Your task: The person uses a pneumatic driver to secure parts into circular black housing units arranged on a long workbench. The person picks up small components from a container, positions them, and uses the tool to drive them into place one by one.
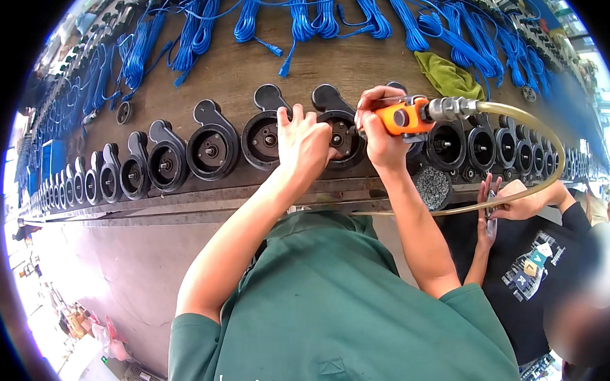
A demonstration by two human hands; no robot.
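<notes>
My right hand (381, 134) is closed around an orange air-powered hand tool (403, 119), held above the row of round black housings. A metal coupling (452, 108) joins the tool to a clear yellowish hose (523, 112). The tool's working end is hidden by my fingers. Beside it, my left hand (303, 140) rests across two neighbouring housings, its fingers apart and its thumb near the face of the right-hand black housing (348, 139). Partly covered by my left fingers is the other black housing (256, 140), with a shaft at its centre.
Several like housings (211, 150) line the bench edge both ways. Bundled blue cables (300, 16) lie at the back, near a green cloth (450, 76). The hose loops right, close to another person's hands (513, 201). A speckled round pad (433, 187) sits by the edge.
</notes>
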